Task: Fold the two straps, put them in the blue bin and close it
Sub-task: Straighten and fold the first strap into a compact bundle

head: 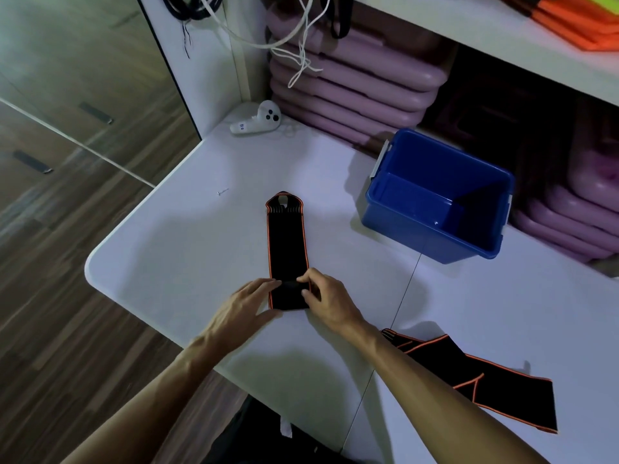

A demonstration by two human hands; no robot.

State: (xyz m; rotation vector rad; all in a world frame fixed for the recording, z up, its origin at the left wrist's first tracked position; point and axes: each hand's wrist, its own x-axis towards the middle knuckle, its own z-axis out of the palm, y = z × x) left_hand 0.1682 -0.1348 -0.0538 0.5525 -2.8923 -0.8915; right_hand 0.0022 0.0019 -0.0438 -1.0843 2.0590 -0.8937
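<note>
A black strap with orange edging (286, 242) lies stretched out on the white table (187, 249), pointing away from me. My left hand (244, 304) and my right hand (326, 296) both pinch its near end, where the fabric is rolled or folded over. The second black and orange strap (482, 380) lies loose and flat at the right, partly under my right forearm. The blue bin (432, 229) stands open and empty at the back right of the table. Its lid is not in sight.
A white hand controller (258, 120) lies at the table's back left corner. Stacked mauve bins (355, 85) fill the shelf behind. White and black cords (301, 38) hang above. A small screw (222, 191) lies on the table. Wooden floor is left of the table's edge.
</note>
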